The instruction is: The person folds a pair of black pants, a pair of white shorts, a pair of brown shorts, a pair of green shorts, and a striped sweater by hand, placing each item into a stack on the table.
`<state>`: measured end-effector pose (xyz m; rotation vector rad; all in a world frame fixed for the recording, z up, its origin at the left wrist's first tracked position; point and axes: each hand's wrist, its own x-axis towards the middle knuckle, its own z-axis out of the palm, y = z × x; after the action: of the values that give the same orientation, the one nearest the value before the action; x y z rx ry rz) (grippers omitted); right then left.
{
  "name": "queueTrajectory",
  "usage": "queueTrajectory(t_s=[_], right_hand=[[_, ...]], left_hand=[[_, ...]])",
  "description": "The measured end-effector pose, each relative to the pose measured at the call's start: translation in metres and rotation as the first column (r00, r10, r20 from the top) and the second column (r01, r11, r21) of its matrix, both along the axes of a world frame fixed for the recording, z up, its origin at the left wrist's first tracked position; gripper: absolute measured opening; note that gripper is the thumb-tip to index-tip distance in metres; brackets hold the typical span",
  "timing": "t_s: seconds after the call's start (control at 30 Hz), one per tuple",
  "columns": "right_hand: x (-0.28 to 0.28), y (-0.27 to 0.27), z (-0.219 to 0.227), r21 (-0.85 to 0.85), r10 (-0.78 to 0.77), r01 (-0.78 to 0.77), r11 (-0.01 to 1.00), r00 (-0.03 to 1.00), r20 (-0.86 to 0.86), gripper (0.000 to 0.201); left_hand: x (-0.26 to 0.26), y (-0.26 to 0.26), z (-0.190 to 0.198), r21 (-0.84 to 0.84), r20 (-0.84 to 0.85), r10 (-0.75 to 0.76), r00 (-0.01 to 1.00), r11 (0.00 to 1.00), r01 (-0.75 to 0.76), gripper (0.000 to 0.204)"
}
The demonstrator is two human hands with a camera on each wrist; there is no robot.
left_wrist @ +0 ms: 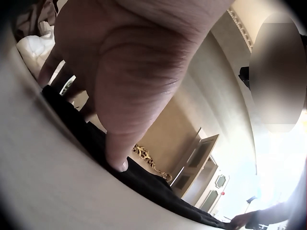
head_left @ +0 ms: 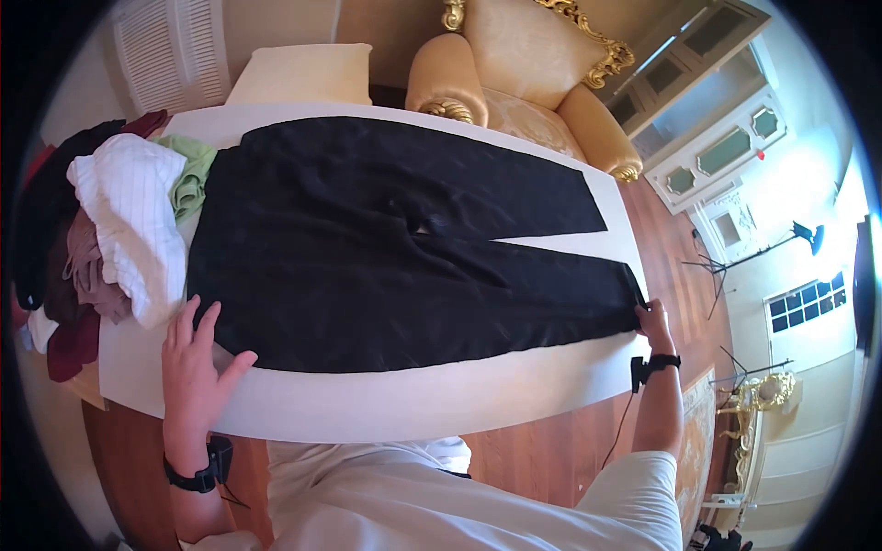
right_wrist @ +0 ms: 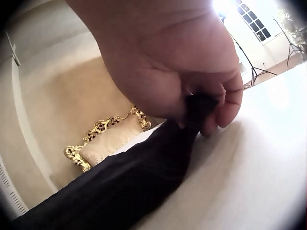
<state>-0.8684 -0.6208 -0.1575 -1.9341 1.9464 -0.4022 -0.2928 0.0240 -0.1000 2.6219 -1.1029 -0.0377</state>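
Note:
Black trousers [head_left: 367, 266] lie spread across a white table, waist end to the left and both legs pointing right. At the waist's near corner is my left hand [head_left: 195, 367], its fingers spread and fairly straight, with the fingertips on the edge of the cloth. In the left wrist view the left thumb [left_wrist: 117, 153] comes down on the black fabric. My right hand [head_left: 654, 323] pinches the hem corner of the nearer leg at the table's right end. Fabric bunches between the thumb and curled fingers in the right wrist view, where the hem [right_wrist: 199, 108] lifts a little.
A heap of clothes, with a white striped shirt [head_left: 138, 220] and a green garment [head_left: 191, 174], lies at the white table's [head_left: 367, 404] left end. Behind the table stand a gold armchair [head_left: 524, 73] and a cream side table [head_left: 299, 73]. Light stands [head_left: 721, 266] are at right.

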Motion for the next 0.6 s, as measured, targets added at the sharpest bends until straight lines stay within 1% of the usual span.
queueTrajectory(t_s=[0.03, 0.1, 0.13, 0.17, 0.23, 0.27, 0.37, 0.47, 0.57, 0.6], right_hand=[[0.003, 0.012, 0.011, 0.072, -0.032, 0.032, 0.997, 0.999, 0.001, 0.041], [0.037, 0.057, 0.058, 0.261, -0.119, 0.1, 0.96, 0.991, 0.06, 0.048], [0.038, 0.062, 0.063, 0.292, -0.155, 0.11, 0.95, 0.979, 0.135, 0.049], [0.037, 0.066, 0.064, 0.325, -0.193, 0.119, 0.938, 0.96, 0.205, 0.05], [0.032, 0.071, 0.065, 0.34, -0.137, 0.057, 0.939, 0.967, 0.216, 0.046], [0.03, 0.072, 0.065, 0.347, -0.108, 0.026, 0.938, 0.969, 0.222, 0.044], [0.023, 0.073, 0.067, 0.396, -0.131, 0.016, 0.918, 0.955, 0.266, 0.042], [-0.004, 0.057, 0.058, 0.485, -0.213, 0.013, 0.874, 0.908, 0.36, 0.035], [-0.015, 0.058, 0.062, 0.527, -0.256, -0.025, 0.849, 0.853, 0.454, 0.027], [-0.015, 0.062, 0.066, 0.533, -0.256, -0.043, 0.845, 0.842, 0.475, 0.025]], left_hand=[[0.0, 0.0, 0.0, -0.032, -0.004, 0.0, 1.0, 0.999, 0.0, 0.07], [0.009, 0.0, -0.006, -0.195, 0.009, 0.056, 0.998, 0.979, -0.054, 0.066], [0.015, 0.0, -0.01, -0.274, 0.012, 0.082, 0.997, 0.959, -0.076, 0.065], [0.022, 0.001, -0.014, -0.302, -0.036, 0.138, 0.99, 0.943, -0.143, 0.064], [0.034, 0.005, -0.023, -0.345, -0.138, 0.244, 0.96, 0.897, -0.277, 0.063], [0.039, 0.007, -0.029, -0.349, -0.158, 0.242, 0.957, 0.893, -0.284, 0.058], [0.04, 0.005, -0.021, -0.242, -0.246, 0.205, 0.947, 0.933, -0.265, 0.046], [0.059, 0.02, -0.037, -0.161, -0.236, 0.162, 0.958, 0.966, -0.203, 0.036], [0.07, 0.033, -0.058, -0.347, -0.448, 0.05, 0.893, 0.911, -0.225, 0.03], [0.066, 0.031, -0.051, -0.385, -0.545, 0.04, 0.837, 0.875, -0.293, 0.027]])
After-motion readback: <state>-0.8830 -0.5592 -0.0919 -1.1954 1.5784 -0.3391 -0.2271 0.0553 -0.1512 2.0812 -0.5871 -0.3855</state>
